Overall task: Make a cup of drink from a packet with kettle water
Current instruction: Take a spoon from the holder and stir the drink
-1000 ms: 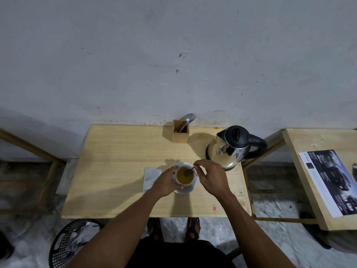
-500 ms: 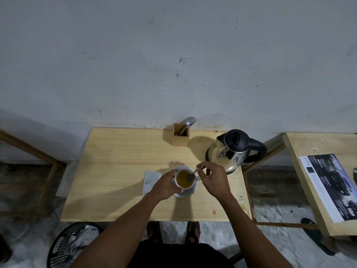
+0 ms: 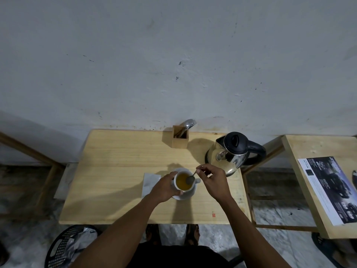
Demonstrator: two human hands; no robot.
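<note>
- Nearest to me, my two bare forearms run up from the bottom edge over the wooden table (image 3: 116, 171); below my left forearm, on the floor, I see a black mesh basket (image 3: 61, 246) with crumpled silvery wrapping in it.
- My left hand (image 3: 164, 187) is curled round the left side of the white cup (image 3: 184, 181), thumb by the near rim and fingers on the wall, gripping it.
- The cup stands on a white saucer (image 3: 186, 196), between my two hands; it holds an orange-yellow drink (image 3: 181, 180).
- My right hand (image 3: 213, 181), just right of the cup, pinches the handle of a small metal spoon (image 3: 191, 177) between thumb and forefinger, the other fingers loosely bent. The spoon's bowl sits at the drink's surface, near the right rim; I cannot tell how deep it goes.
- Just left of my left hand lies a flat white paper (image 3: 149, 181), partly under my wrist; I cannot tell whether it is the packet.
- Beyond my right hand, close to its knuckles, stands the steel kettle (image 3: 229, 157) with black lid shut and black handle pointing right.
- Farther still, beyond my left hand at the wall edge, a wooden cutlery holder (image 3: 180, 140) carries a spoon and fork.
- Well off to the right of my right hand, on a second wooden table (image 3: 309, 147), lies a printed leaflet (image 3: 330, 188).
</note>
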